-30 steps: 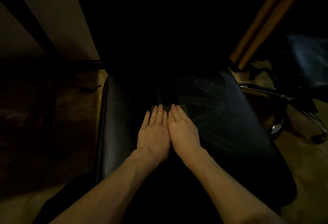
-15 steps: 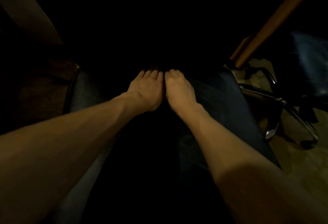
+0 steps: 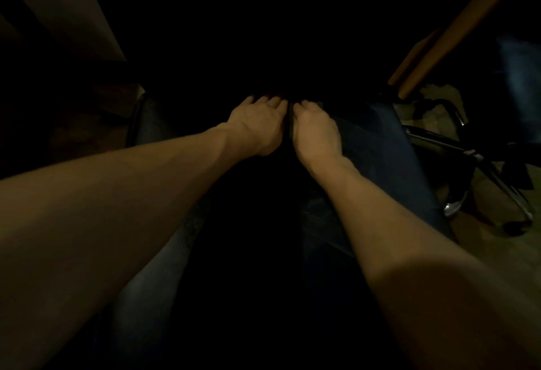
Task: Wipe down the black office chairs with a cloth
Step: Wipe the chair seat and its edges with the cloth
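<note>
In the head view I see the left hand and the right hand side by side at the back of the black seat, where it meets the dark backrest. Both press palm-down with fingers bent a little at the tips. A dark strip between the hands may be the cloth; whether the fingers pinch it I cannot tell. I would keep even pressure and wipe along the seam, which probably collects dust.

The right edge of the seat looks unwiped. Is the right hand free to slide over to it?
Probably yes. The right hand rests on the black chair seat, and the stretch of seat to its right shows nothing lying on it, though the picture is dark.
</note>
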`<control>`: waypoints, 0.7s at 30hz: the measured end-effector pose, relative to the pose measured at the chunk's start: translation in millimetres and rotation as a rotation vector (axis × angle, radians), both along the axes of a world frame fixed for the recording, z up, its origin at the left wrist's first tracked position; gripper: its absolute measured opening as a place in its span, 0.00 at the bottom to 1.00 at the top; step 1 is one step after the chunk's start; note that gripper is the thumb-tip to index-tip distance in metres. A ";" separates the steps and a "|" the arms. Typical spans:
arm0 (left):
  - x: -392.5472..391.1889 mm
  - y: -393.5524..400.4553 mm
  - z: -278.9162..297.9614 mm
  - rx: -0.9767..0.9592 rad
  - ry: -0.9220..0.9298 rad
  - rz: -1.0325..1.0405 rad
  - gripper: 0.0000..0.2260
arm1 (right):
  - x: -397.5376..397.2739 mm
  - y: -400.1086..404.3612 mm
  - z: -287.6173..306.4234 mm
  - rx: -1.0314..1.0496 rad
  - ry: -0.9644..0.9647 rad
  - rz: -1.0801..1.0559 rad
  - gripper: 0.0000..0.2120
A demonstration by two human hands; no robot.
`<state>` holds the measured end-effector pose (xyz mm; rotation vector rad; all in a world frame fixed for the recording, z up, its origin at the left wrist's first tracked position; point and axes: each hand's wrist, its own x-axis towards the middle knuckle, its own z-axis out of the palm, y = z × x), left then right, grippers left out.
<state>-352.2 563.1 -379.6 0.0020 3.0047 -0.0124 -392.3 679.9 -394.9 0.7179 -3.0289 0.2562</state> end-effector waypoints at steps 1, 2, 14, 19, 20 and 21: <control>7.4 2.4 0.8 -0.010 -0.009 -0.014 0.28 | 8.4 3.5 -2.5 -0.030 0.002 -0.007 0.15; 16.6 5.2 1.3 -0.017 -0.024 -0.023 0.28 | 17.8 7.1 -4.1 -0.051 0.006 -0.014 0.15; 147.9 48.5 14.6 0.066 -0.126 -0.054 0.29 | 154.6 51.3 9.9 -0.034 -0.114 -0.004 0.25; 203.4 63.5 17.3 0.057 -0.135 -0.054 0.29 | 212.2 64.3 18.5 -0.019 -0.192 -0.022 0.26; 214.0 66.6 17.1 0.058 -0.131 -0.052 0.29 | 222.7 65.9 20.1 -0.015 -0.203 -0.029 0.26; 224.1 69.6 17.3 0.059 -0.128 -0.051 0.29 | 233.0 67.5 22.0 -0.012 -0.212 -0.035 0.25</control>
